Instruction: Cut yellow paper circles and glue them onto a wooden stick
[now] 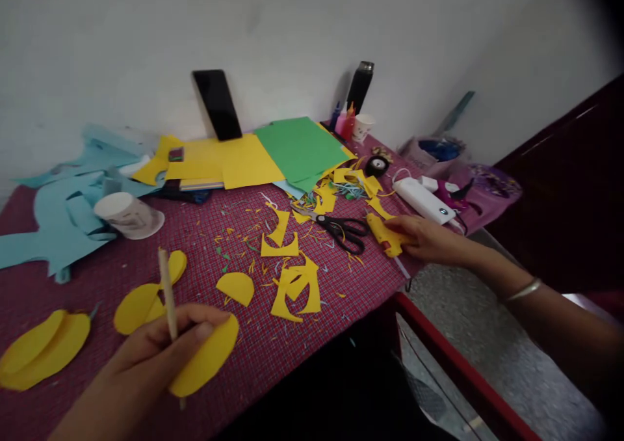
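My left hand (156, 356) is closed around a thin wooden stick (167, 291) together with a folded yellow paper disc (209, 360), near the table's front edge. My right hand (429, 238) reaches to the right side of the table and grips a yellow glue gun (385, 235). Black-handled scissors (344, 227) lie just left of the glue gun. Yellow half-circles (236, 287) and yellow offcuts (297, 288) lie between the two hands.
Red checked cloth (234, 233) covers the table. A paper cup (127, 214) lies on its side at left by light blue paper (58, 226). Yellow and green sheets (297, 147), a phone (217, 103), a dark bottle (359, 86) and a white power bank (422, 200) are at the back.
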A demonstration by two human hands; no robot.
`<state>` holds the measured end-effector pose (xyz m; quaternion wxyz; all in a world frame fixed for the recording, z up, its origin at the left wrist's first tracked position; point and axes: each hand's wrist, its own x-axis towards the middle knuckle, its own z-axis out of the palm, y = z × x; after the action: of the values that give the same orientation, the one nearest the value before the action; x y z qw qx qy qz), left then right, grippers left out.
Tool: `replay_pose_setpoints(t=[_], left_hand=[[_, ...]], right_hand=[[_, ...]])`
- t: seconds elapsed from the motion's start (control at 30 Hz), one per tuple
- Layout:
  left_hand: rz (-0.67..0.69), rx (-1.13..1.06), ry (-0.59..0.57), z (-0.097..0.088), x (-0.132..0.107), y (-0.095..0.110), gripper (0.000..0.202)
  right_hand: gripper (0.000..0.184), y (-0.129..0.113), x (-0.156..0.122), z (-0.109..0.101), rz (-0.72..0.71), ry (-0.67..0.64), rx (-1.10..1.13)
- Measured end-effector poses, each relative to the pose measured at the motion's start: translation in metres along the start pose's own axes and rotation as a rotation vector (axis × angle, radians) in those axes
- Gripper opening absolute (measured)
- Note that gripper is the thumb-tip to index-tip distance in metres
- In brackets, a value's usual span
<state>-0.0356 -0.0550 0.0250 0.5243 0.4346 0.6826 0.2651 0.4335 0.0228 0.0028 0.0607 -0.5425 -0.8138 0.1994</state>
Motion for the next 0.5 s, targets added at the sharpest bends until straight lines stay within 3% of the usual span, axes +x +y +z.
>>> replay_pose_setpoints(t=[0.07, 0.13, 0.23, 0.3, 0.37, 0.5], left_hand=[[-0.079, -0.202, -0.153, 0.016, -0.002, -0.002, 0.028], [-0.133, -0.338, -0.213, 0.033, -0.006, 0.001, 0.025], [-0.164, -0.444, -0.377, 0.057, -0.011, 0.009, 0.028], [-0.150, -0.474, -0.453, 0.068, -0.012, 0.012, 0.027], [-0.123, -0.486, -0.473, 0.076, -0.014, 0.011, 0.025], [-0.038, -0.474, -0.372, 0.079, -0.019, 0.007, 0.024]], right_hand=[[0.058, 0.003, 0.000, -0.003, -0.037, 0.001, -0.020], [0.046, -0.008, 0.000, -0.003, -0.048, 0.103, -0.032], [0.025, -0.052, 0.003, 0.003, -0.048, 0.319, 0.092], [0.010, -0.095, 0.009, 0.012, -0.090, 0.241, 0.314], [0.015, -0.138, 0.018, 0.024, -0.166, 0.136, 0.552], [0.019, -0.194, 0.038, 0.052, -0.229, -0.098, 0.841]])
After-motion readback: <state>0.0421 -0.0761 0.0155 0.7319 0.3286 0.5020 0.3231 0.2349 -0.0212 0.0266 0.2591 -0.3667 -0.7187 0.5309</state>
